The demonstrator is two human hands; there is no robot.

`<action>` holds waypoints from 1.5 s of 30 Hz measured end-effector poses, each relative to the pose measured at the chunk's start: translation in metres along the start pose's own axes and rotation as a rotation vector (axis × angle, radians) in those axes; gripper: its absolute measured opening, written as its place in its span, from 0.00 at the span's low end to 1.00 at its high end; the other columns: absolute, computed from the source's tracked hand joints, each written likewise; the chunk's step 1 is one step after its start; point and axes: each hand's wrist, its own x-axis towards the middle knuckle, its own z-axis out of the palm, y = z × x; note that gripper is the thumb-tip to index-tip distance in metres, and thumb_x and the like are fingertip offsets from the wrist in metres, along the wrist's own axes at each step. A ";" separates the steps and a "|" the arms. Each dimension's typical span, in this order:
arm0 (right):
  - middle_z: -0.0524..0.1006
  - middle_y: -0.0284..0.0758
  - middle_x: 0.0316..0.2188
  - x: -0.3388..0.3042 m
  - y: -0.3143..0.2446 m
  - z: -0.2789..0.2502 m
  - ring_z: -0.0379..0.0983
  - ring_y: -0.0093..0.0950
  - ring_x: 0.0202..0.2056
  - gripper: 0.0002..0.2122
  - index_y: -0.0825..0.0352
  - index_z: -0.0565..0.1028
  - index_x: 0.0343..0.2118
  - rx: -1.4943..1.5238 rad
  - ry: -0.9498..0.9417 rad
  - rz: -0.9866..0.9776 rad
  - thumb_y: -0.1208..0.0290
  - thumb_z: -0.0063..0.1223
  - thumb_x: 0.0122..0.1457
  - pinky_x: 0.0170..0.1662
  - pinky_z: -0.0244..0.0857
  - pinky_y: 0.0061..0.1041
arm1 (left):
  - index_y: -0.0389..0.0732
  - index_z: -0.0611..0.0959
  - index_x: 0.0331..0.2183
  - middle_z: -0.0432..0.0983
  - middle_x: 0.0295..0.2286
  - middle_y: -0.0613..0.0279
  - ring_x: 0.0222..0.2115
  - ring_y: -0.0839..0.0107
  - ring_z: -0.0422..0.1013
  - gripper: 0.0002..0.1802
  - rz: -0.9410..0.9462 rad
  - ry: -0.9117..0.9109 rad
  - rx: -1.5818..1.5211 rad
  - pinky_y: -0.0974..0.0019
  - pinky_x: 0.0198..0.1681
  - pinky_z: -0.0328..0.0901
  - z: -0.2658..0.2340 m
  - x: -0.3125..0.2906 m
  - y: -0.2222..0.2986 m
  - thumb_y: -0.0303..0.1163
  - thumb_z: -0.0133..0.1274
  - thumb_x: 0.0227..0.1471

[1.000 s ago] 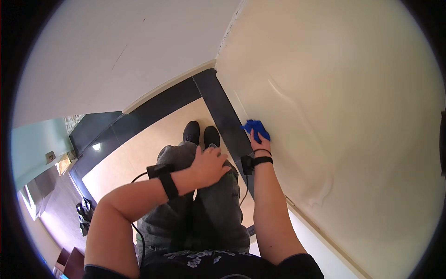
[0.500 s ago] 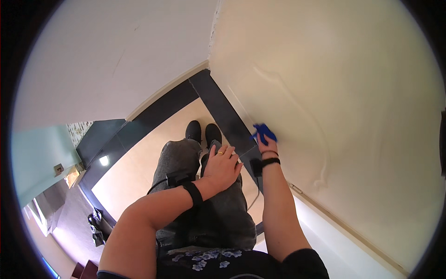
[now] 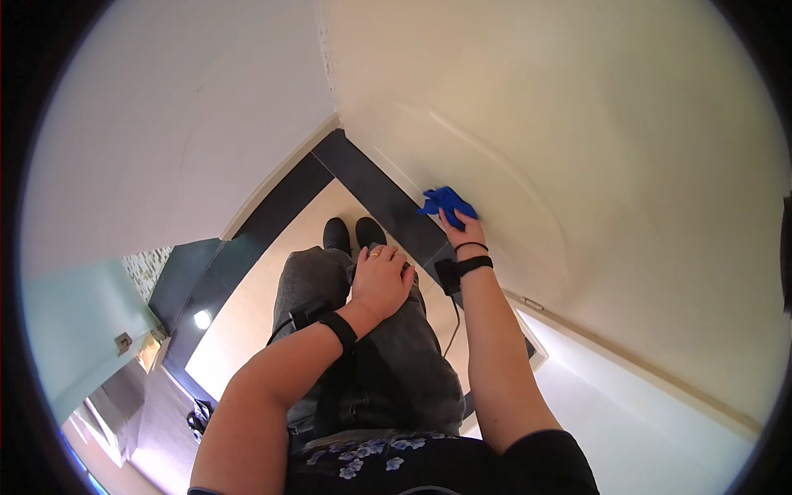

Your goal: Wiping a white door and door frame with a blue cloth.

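Blue and crumpled, the soft cloth (image 3: 448, 202) sits low on the smooth cream wall (image 3: 577, 148), just above the dark baseboard strip (image 3: 371, 186), and the right hand (image 3: 459, 227) presses it there with fingers closed over it, so the step in hand looks like wiping this wall. The left hand (image 3: 379, 280) holds nothing and lies spread on the grey denim knee (image 3: 363, 346), below the cloth. The next stroke probably calls for steady flat pressure along the glossy surface.

Open wall, tight corner

The cream wall (image 3: 627, 165) is lying open rightward; the corner and dark skirting (image 3: 371, 186) are closing off the left.
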 end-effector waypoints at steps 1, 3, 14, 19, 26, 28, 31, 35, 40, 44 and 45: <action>0.66 0.42 0.49 -0.005 -0.010 -0.013 0.60 0.42 0.52 0.18 0.68 0.66 0.48 -0.053 0.003 -0.020 0.88 0.44 0.52 0.53 0.61 0.50 | 0.40 0.79 0.35 0.71 0.39 0.58 0.45 0.59 0.65 0.13 -0.010 -0.007 0.009 0.52 0.54 0.54 -0.001 0.000 0.002 0.37 0.49 0.50; 0.66 0.42 0.50 -0.020 -0.027 -0.037 0.60 0.42 0.52 0.18 0.68 0.66 0.48 -0.005 0.078 -0.066 0.87 0.43 0.52 0.52 0.61 0.50 | 0.40 0.79 0.35 0.71 0.39 0.58 0.45 0.59 0.65 0.13 0.003 -0.003 0.023 0.52 0.54 0.54 0.002 -0.001 -0.001 0.37 0.48 0.50; 0.69 0.43 0.46 -0.026 -0.039 -0.144 0.62 0.42 0.51 0.18 0.68 0.69 0.43 0.097 0.443 -0.146 0.90 0.43 0.49 0.51 0.63 0.50 | 0.41 0.79 0.34 0.72 0.39 0.58 0.45 0.60 0.65 0.13 -0.041 0.028 0.123 0.52 0.53 0.55 0.011 -0.018 -0.037 0.39 0.48 0.50; 0.78 0.44 0.32 0.066 -0.090 -0.221 0.74 0.41 0.38 0.17 0.68 0.79 0.31 -1.096 0.108 -0.902 0.58 0.62 0.44 0.46 0.66 0.30 | 0.40 0.79 0.33 0.72 0.38 0.59 0.44 0.60 0.66 0.12 0.089 0.070 -0.009 0.53 0.52 0.55 0.019 0.005 0.013 0.37 0.50 0.49; 0.65 0.42 0.50 0.108 -0.029 -0.135 0.60 0.38 0.52 0.16 0.69 0.65 0.48 -0.773 -0.170 -0.642 0.83 0.45 0.55 0.53 0.61 0.48 | 0.38 0.79 0.33 0.73 0.36 0.55 0.40 0.56 0.68 0.10 0.141 0.094 -0.054 0.56 0.47 0.60 0.016 0.007 0.019 0.33 0.50 0.49; 0.65 0.42 0.50 0.098 0.038 -0.115 0.59 0.38 0.52 0.17 0.70 0.64 0.48 -0.667 -0.172 -0.448 0.82 0.45 0.55 0.54 0.61 0.47 | 0.38 0.79 0.32 0.73 0.36 0.55 0.40 0.55 0.68 0.10 0.077 0.088 0.033 0.56 0.46 0.60 0.011 -0.003 -0.012 0.33 0.50 0.49; 0.65 0.42 0.50 0.092 -0.004 -0.143 0.59 0.38 0.52 0.17 0.70 0.63 0.49 -0.900 -0.085 -0.502 0.81 0.45 0.55 0.54 0.61 0.47 | 0.40 0.79 0.32 0.73 0.37 0.58 0.41 0.58 0.68 0.11 0.089 0.053 -0.008 0.57 0.49 0.58 0.016 0.004 0.004 0.35 0.50 0.49; 0.76 0.43 0.38 0.025 0.080 -0.097 0.72 0.41 0.43 0.21 0.62 0.79 0.37 -1.827 0.081 -0.541 0.50 0.57 0.46 0.50 0.64 0.32 | 0.40 0.79 0.32 0.73 0.36 0.57 0.41 0.58 0.68 0.10 -0.050 0.060 0.195 0.58 0.48 0.58 -0.023 -0.027 -0.056 0.35 0.50 0.49; 0.77 0.42 0.38 0.003 -0.085 -0.236 0.73 0.40 0.42 0.21 0.61 0.79 0.37 -1.733 0.508 -0.560 0.51 0.60 0.44 0.48 0.65 0.32 | 0.39 0.79 0.32 0.73 0.35 0.57 0.40 0.57 0.68 0.10 0.105 0.055 0.040 0.57 0.48 0.59 0.015 -0.001 -0.004 0.35 0.49 0.49; 0.77 0.42 0.39 -0.042 -0.085 -0.220 0.73 0.39 0.42 0.17 0.64 0.79 0.37 -2.012 0.577 -0.467 0.58 0.59 0.47 0.46 0.66 0.31 | 0.39 0.79 0.31 0.73 0.35 0.57 0.39 0.57 0.68 0.10 0.074 0.068 0.137 0.57 0.47 0.59 0.000 -0.008 -0.026 0.35 0.49 0.50; 0.77 0.42 0.39 -0.045 -0.103 -0.236 0.73 0.39 0.42 0.17 0.64 0.79 0.37 -2.007 0.611 -0.479 0.58 0.59 0.47 0.46 0.66 0.31 | 0.39 0.79 0.31 0.73 0.34 0.57 0.39 0.57 0.68 0.10 0.076 0.052 0.129 0.57 0.47 0.59 0.003 -0.006 -0.019 0.35 0.48 0.50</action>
